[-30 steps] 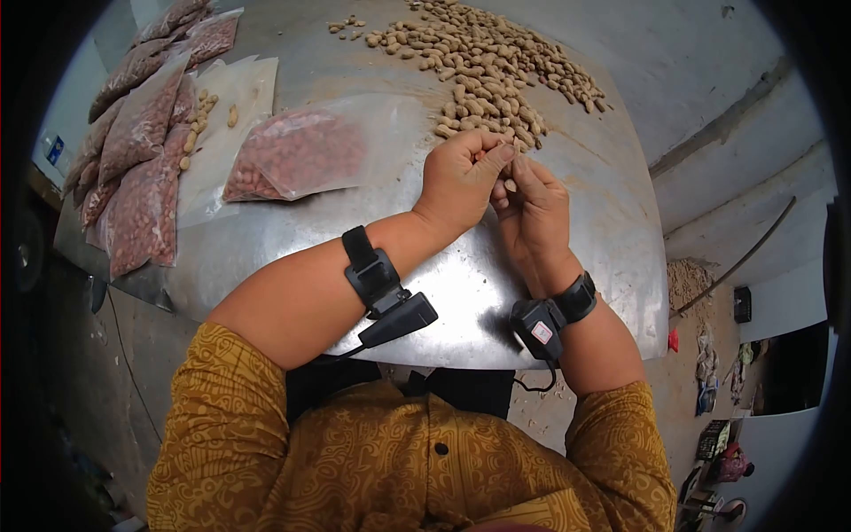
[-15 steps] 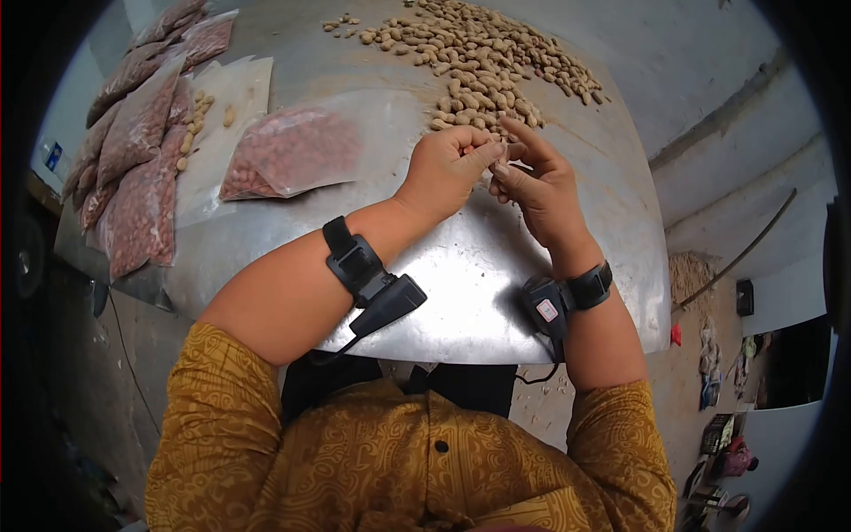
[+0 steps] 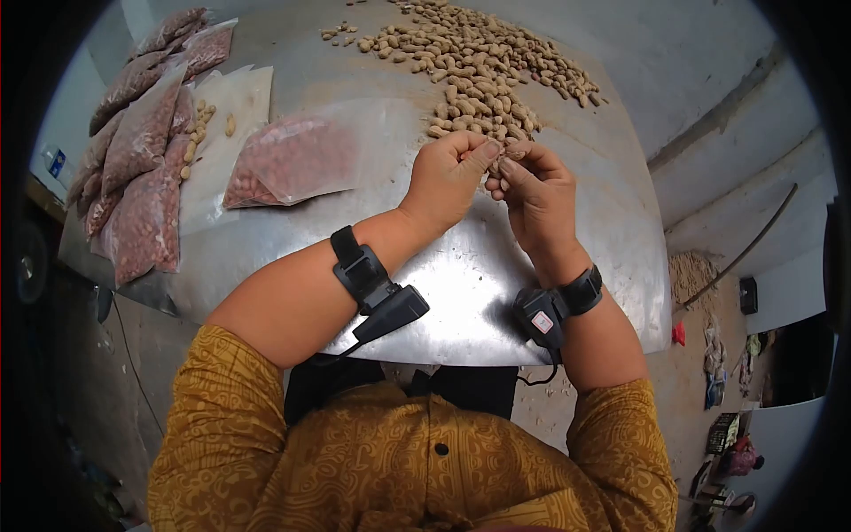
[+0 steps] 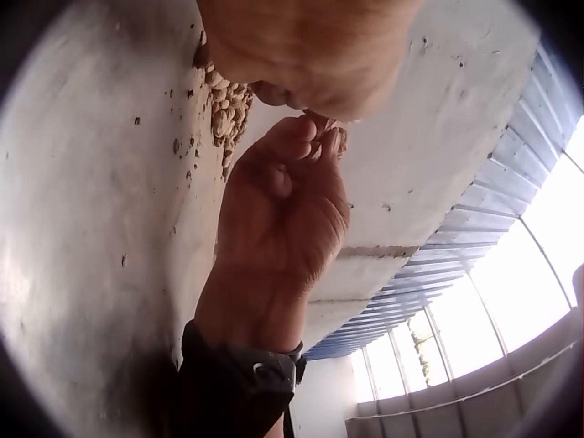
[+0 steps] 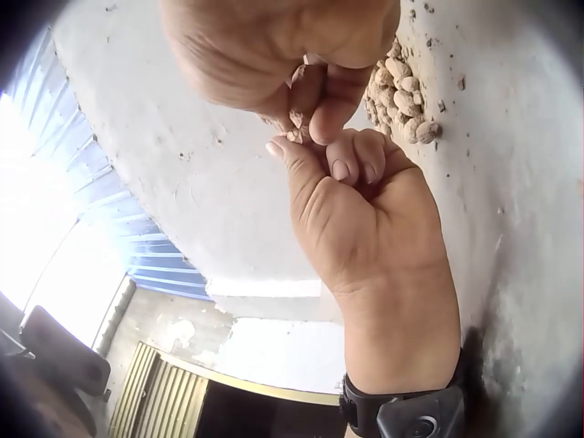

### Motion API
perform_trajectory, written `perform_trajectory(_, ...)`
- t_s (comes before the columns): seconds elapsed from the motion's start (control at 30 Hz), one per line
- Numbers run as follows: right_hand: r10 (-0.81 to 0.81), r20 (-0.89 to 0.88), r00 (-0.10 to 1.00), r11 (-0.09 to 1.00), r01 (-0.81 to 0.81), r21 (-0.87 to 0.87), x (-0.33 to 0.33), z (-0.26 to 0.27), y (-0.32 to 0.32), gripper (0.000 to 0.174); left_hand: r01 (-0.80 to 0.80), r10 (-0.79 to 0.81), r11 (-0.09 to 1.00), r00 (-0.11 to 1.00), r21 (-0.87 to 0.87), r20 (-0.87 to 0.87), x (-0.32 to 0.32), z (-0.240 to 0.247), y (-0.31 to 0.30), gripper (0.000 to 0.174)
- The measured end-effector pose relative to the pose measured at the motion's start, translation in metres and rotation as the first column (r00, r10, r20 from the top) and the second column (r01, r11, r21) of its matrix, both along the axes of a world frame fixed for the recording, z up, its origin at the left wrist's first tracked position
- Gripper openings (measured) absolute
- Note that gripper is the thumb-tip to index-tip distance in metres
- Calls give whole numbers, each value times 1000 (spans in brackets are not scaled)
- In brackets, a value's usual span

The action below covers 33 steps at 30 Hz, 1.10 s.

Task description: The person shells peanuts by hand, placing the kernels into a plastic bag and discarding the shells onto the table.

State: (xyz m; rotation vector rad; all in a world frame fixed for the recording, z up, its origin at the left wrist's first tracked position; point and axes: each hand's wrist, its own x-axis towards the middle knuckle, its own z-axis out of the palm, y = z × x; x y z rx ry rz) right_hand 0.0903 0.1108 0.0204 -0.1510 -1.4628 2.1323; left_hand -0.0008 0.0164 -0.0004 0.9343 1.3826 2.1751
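Hands are held together above the far part of the bench (image 3: 461, 293): the left hand (image 3: 448, 177) and the right hand (image 3: 536, 191) are each curled, and one peanut pod (image 5: 295, 135) is pinched between the thumbs and fingertips of both, just short of the pile. The bench is a bare metal sheet. A wide pile of unshelled peanuts (image 3: 483, 62) is spread across its far side, touching the knuckles or nearly so. A stack of filled plastic bags (image 3: 142, 151) is laid along the left edge, and a single filled bag (image 3: 292, 160) is set between the stack and the hands. The pod itself is judged very light and dry, with a rough shell that is stiff yet brittle, hardly slippery. It is best taken at its two ends, thumb pads set on the seam. Kernels inside could be crushed if too much pressure is applied.
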Motion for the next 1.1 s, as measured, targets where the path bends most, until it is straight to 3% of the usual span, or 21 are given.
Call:
perform_trajectory(0.2, 34, -17, 999, 989, -36, -143, -1, -2, 1, 9, -78, 73, 995, 995, -59, -74, 9, 11, -6, 20)
perform_trajectory(0.3, 45, -18, 999, 968, -48, -246, -1, 2, -1, 7, -9, 9, 1000, 1000, 27, -11, 13, 16, -7, 15)
perform_trajectory(0.4, 43, -24, 999, 944, -49, -326, 0, 3, -4, 7, -171, 172, 985, 956, 24, -237, 12, 15, -7, 11)
perform_trajectory(0.5, 41, -25, 999, 928, -47, -370, 0, 5, -5, 6, -146, 138, 989, 943, -2, -303, 12, 16, -11, 20)
perform_trajectory(0.6, 57, -35, 998, 907, -67, -417, 1, 5, -5, 5, -231, 220, 972, 866, 30, -450, 11, 15, -11, 19)
perform_trajectory(0.9, 157, -73, 985, 862, -173, -476, 2, 2, -1, 4, -277, 291, 953, 730, 121, -618, 11, 18, -13, 16)
perform_trajectory(1.1, 183, -38, 982, 911, -184, -369, -1, 1, 3, 11, -229, 200, 973, 897, -27, -395, 6, 7, -9, 17)
